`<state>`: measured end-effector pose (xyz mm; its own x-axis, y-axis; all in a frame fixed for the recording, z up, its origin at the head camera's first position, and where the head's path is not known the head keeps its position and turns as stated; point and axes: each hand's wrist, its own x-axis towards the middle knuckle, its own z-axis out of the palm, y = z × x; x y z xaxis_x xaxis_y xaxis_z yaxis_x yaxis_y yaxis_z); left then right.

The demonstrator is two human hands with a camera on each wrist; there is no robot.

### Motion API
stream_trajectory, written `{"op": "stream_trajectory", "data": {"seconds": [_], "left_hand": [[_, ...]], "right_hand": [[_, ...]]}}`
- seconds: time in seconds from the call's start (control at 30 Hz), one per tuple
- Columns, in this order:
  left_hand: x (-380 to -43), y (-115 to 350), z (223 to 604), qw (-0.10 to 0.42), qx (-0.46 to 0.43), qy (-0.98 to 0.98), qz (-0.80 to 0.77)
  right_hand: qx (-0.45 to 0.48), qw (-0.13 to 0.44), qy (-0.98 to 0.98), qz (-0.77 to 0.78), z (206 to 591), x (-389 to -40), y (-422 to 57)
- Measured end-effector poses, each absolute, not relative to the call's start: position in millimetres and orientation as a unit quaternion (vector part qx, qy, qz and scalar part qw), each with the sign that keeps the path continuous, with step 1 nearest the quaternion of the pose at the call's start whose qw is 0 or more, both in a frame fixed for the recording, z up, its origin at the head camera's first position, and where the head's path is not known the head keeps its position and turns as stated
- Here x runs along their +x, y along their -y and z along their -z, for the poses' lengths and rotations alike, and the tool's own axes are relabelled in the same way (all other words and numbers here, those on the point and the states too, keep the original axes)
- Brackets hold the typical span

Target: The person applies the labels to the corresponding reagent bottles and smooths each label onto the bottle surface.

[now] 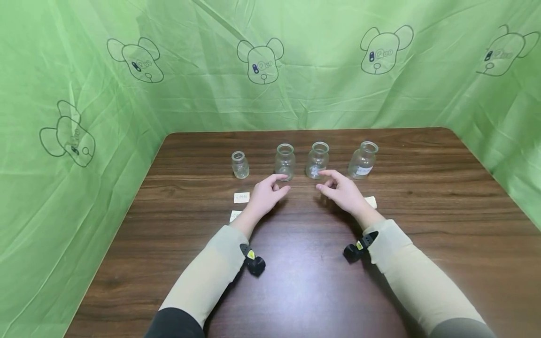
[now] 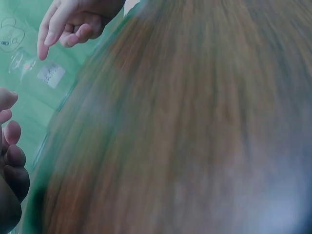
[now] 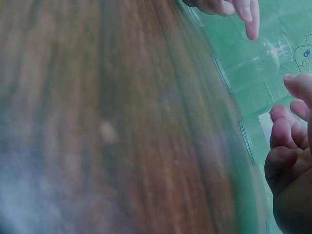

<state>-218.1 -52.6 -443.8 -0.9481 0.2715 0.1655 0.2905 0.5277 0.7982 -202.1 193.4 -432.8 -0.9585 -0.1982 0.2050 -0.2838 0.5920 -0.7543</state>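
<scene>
My left hand (image 1: 267, 193) hovers in front of a clear glass jar (image 1: 285, 157) that bears no visible label. My right hand (image 1: 343, 193) is near a similar jar (image 1: 317, 157) with a white label low on its side. Both hands have loosely bent fingers and hold nothing. Each index fingertip overlaps the jar behind it in the head view; whether they touch, I cannot tell. The left wrist view has the labelled jar (image 2: 51, 74) just past the right hand's fingertip. In the right wrist view the unlabelled jar (image 3: 251, 66) stands beyond the left fingertip.
A smaller glass jar (image 1: 240, 165) stands to the left, and a wider labelled jar (image 1: 363, 159) to the right. Two paper slips (image 1: 242, 197) with writing lie by the left forearm. Another white slip (image 1: 371, 202) is partly behind the right wrist. Green cloth (image 1: 304, 103) encloses the wooden table (image 1: 291, 263).
</scene>
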Motion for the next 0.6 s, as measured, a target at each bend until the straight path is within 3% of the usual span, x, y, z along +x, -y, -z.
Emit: {"op": "stream_trajectory", "data": {"seconds": [0.6], "left_hand": [[-221,86,442,0.017,-0.140,0.880,0.453]], "right_hand": [[0.140,0.038,0.894,-0.425,434,-204,-192]]}}
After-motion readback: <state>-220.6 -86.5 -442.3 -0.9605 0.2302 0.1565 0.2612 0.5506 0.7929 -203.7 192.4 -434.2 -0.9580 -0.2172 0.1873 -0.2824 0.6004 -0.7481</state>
